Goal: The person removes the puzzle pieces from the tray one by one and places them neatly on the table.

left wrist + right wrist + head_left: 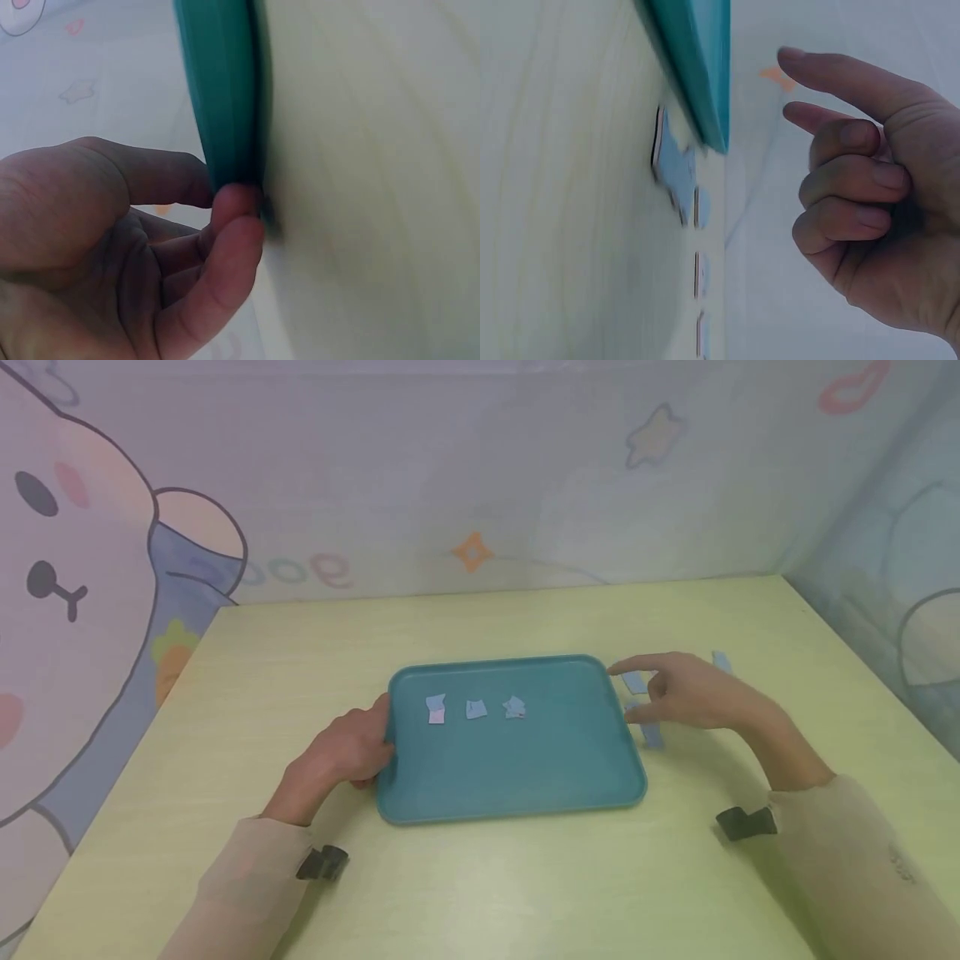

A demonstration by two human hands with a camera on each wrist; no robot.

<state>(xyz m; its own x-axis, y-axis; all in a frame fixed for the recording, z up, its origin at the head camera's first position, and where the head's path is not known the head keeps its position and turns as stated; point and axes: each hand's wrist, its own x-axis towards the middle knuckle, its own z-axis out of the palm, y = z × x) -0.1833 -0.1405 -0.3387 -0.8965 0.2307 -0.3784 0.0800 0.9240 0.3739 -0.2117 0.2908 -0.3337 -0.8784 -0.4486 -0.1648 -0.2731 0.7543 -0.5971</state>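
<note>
A teal rectangular tray (510, 777) lies in the middle of the head view. My left hand (341, 747) pinches its left edge; in the left wrist view, thumb and fingertips meet on the tray rim (225, 97). Three small light-blue card pieces sit in a row on the tray: a left one (436, 708), a middle one (476, 709) and a right one (514, 707). My right hand (693, 693) hovers by the tray's right edge, index finger and thumb spread apart, other fingers bent in. Nothing is between them in the right wrist view.
Right of the tray, more blue card pieces lie on the pale yellow table (525, 885): one near the index fingertip (635, 682), one below the thumb (651, 735) and one beyond the hand (722, 661). A printed curtain (420, 468) hangs behind the table.
</note>
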